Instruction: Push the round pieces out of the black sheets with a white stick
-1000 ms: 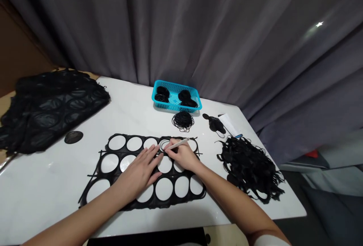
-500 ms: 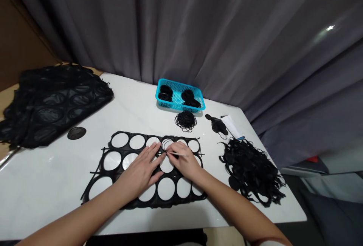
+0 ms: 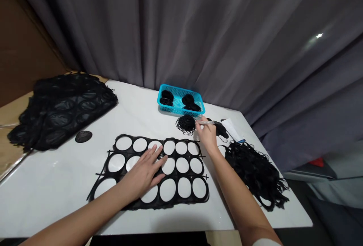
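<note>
A black rubber-like sheet with rows of large round holes lies flat on the white table. My left hand rests on its middle, fingers spread, covering some of the holes. Up and to the right, beyond the sheet, my right hand grips a slender pale tool; its exact kind is too small to make out. The fingertips of that hand are at the right edge of a loose heap of thin black rings. Whether a ring hangs from the tool is unclear.
Behind the heap stands a blue plastic basket with bundles of black rings. Folded black sheets and a dark disc are at left. Black scraps, a white strip and a grey curtain lie right and behind.
My right hand has moved from a top-row hole of the sheet, where thin rings showed, up and right to the ring heap. That hole now shows plain white. My left hand stays on the sheet.
</note>
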`<action>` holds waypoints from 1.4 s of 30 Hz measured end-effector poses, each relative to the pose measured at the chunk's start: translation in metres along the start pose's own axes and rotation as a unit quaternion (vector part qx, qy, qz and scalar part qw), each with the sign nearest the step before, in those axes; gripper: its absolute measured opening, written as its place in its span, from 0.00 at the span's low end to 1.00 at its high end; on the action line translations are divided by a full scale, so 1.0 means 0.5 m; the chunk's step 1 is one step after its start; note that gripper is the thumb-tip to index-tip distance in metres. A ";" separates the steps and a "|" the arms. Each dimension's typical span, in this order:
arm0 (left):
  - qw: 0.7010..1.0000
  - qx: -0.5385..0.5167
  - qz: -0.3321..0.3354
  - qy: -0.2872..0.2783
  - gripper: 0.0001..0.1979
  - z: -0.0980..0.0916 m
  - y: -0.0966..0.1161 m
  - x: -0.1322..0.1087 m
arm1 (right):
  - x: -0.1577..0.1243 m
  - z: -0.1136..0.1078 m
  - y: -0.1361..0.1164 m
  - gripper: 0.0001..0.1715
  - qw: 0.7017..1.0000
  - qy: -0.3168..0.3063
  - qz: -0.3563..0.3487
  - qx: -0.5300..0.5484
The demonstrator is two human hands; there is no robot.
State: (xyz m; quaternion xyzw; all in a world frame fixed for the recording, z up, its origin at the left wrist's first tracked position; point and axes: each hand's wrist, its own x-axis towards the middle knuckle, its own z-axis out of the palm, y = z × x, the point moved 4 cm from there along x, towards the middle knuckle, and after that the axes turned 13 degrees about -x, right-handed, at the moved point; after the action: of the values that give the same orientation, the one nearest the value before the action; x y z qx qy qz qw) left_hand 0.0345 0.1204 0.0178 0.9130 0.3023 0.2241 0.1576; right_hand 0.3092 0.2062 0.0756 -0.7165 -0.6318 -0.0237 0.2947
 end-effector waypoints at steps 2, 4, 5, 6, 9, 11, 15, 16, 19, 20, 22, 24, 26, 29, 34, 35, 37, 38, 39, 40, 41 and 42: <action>1.000 -0.012 0.002 0.013 0.27 -0.014 -0.003 -0.007 | -0.019 0.022 -0.037 0.09 0.994 -0.066 0.012 0.086; 0.999 -0.011 -0.012 0.030 0.27 -0.029 -0.011 -0.019 | -0.050 0.052 -0.088 0.09 0.979 -0.134 0.002 0.154; 0.999 -0.004 -0.020 0.037 0.27 -0.035 -0.016 -0.027 | -0.068 0.067 -0.115 0.09 0.970 -0.165 -0.010 0.180; 0.999 0.004 -0.027 0.041 0.26 -0.040 -0.021 -0.036 | -0.087 0.080 -0.140 0.08 0.960 -0.195 -0.023 0.199; 0.999 0.024 -0.033 0.034 0.24 -0.042 -0.031 -0.057 | -0.137 0.106 -0.194 0.06 0.932 -0.263 -0.065 0.242; 0.998 0.034 -0.033 0.028 0.24 -0.039 -0.034 -0.066 | -0.158 0.112 -0.210 0.04 0.924 -0.275 -0.090 0.250; 0.998 0.025 -0.035 0.035 0.25 -0.033 -0.035 -0.071 | -0.172 0.113 -0.218 0.04 0.925 -0.270 -0.116 0.242; 0.998 0.019 -0.036 0.037 0.25 -0.032 -0.035 -0.071 | -0.173 0.112 -0.218 0.05 0.926 -0.270 -0.118 0.236; 0.998 0.011 -0.043 0.036 0.25 -0.029 -0.037 -0.073 | -0.171 0.109 -0.220 0.05 0.930 -0.268 -0.124 0.219; 0.998 0.012 -0.044 0.034 0.25 -0.028 -0.037 -0.073 | -0.170 0.108 -0.222 0.06 0.931 -0.266 -0.130 0.216; 0.998 0.015 -0.044 0.034 0.25 -0.027 -0.038 -0.075 | -0.173 0.107 -0.224 0.07 0.932 -0.259 -0.147 0.207; 0.998 0.020 -0.038 0.041 0.25 -0.025 -0.037 -0.076 | -0.182 0.106 -0.225 0.08 0.935 -0.244 -0.176 0.187; 0.998 0.027 -0.036 0.053 0.24 -0.024 -0.037 -0.077 | -0.200 0.108 -0.226 0.07 0.938 -0.220 -0.219 0.155; 0.997 0.037 -0.045 0.059 0.25 -0.022 -0.038 -0.079 | -0.223 0.116 -0.231 0.05 0.929 -0.187 -0.307 0.082; 0.996 0.049 -0.059 0.047 0.23 -0.016 -0.040 -0.079 | -0.124 0.123 -0.198 0.10 0.948 -0.123 -0.291 -0.045; 0.996 0.053 -0.061 0.045 0.23 -0.014 -0.040 -0.078 | -0.083 0.116 -0.180 0.11 0.964 -0.090 -0.243 -0.064; 0.995 0.062 -0.064 0.039 0.24 -0.012 -0.039 -0.077 | -0.008 0.097 -0.147 0.10 0.985 -0.027 -0.154 -0.069; 0.995 0.064 -0.064 0.038 0.24 -0.013 -0.038 -0.077 | 0.020 0.088 -0.134 0.10 0.991 -0.008 -0.119 -0.057; 0.995 0.063 -0.063 0.038 0.24 -0.016 -0.037 -0.077 | 0.039 0.082 -0.127 0.09 0.995 -0.002 -0.093 -0.039; 0.996 0.059 -0.060 0.040 0.24 -0.021 -0.037 -0.079 | 0.049 0.079 -0.126 0.09 0.997 -0.007 -0.076 -0.019; 0.996 0.052 -0.058 0.044 0.24 -0.029 -0.037 -0.081 | 0.049 0.079 -0.132 0.09 0.997 -0.022 -0.068 0.002; 0.996 0.045 -0.058 0.051 0.25 -0.039 -0.039 -0.085 | 0.041 0.083 -0.143 0.09 0.996 -0.043 -0.068 0.025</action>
State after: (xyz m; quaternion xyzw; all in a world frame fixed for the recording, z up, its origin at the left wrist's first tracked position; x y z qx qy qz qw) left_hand -0.0153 0.1119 0.0130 0.8874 0.3726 0.2468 0.1133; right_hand 0.2337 0.2450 0.0777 -0.6650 -0.6913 0.0033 0.2828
